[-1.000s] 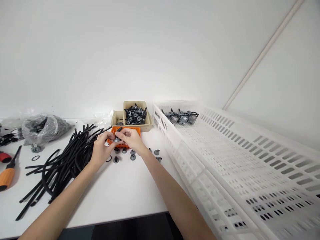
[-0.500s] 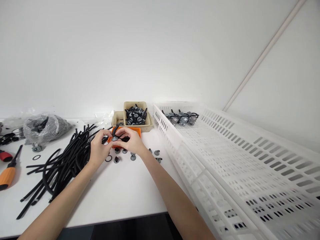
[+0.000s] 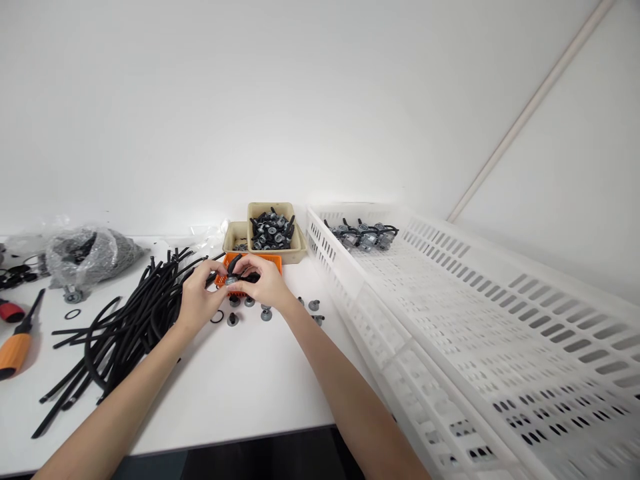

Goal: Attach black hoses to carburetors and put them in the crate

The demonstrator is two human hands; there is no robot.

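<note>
Fingertips of the left hand (image 3: 196, 299) and right hand (image 3: 264, 280) pinch one small grey fitting (image 3: 233, 279) with a black hose stub, just above the orange tray (image 3: 273, 261). No writing can be read.

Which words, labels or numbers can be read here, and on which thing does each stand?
None can be read.
The white crate, beige trays, orange basket and orange tool handle show no print.
The small part between left hand and right hand is too small to tell.

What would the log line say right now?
left hand: grips grey fitting | right hand: grips same fitting | behind: orange basket | beside: black tubes
</note>
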